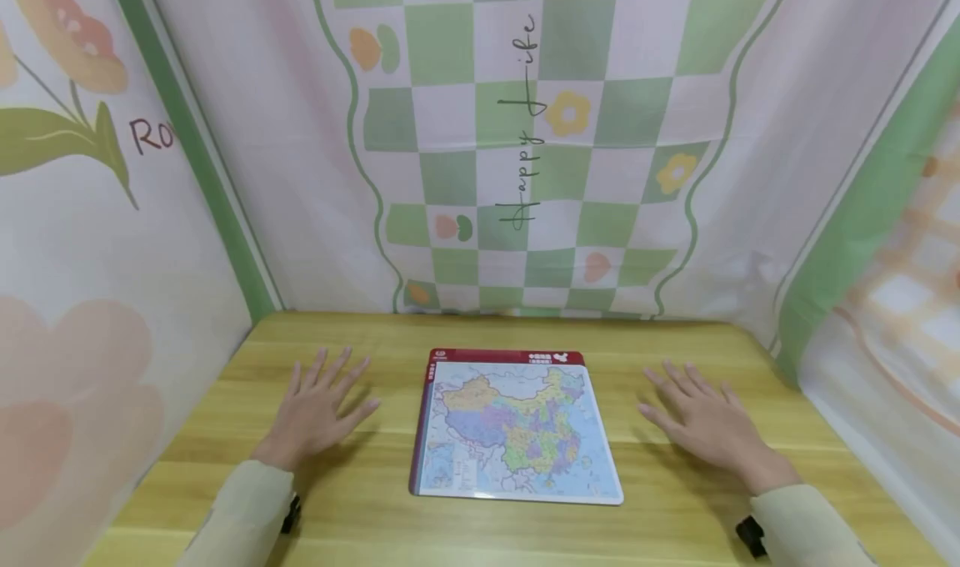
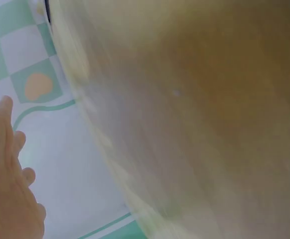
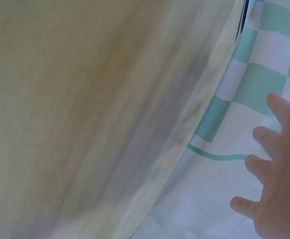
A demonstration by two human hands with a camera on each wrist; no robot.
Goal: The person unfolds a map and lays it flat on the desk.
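A flat map board (image 1: 517, 429) with a red top band and a coloured map of China lies on the wooden table, midway between the two hands. To its left, my left hand (image 1: 315, 413) is held palm down with fingers spread, apart from the board. My right hand (image 1: 708, 417) mirrors it on the other side, fingers spread and holding nothing. In the left wrist view the left hand (image 2: 10, 174) shows at the left edge, and in the right wrist view the right hand (image 3: 282, 169) shows at the right edge, both with nothing in them.
The wooden table (image 1: 360, 525) has rounded back corners. Behind it hangs a green and white checked curtain (image 1: 442, 42); patterned cloth (image 1: 67, 242) closes off the left side, and another cloth (image 1: 907, 283) the right. A black strap part (image 1: 751, 536) sits at the right wrist.
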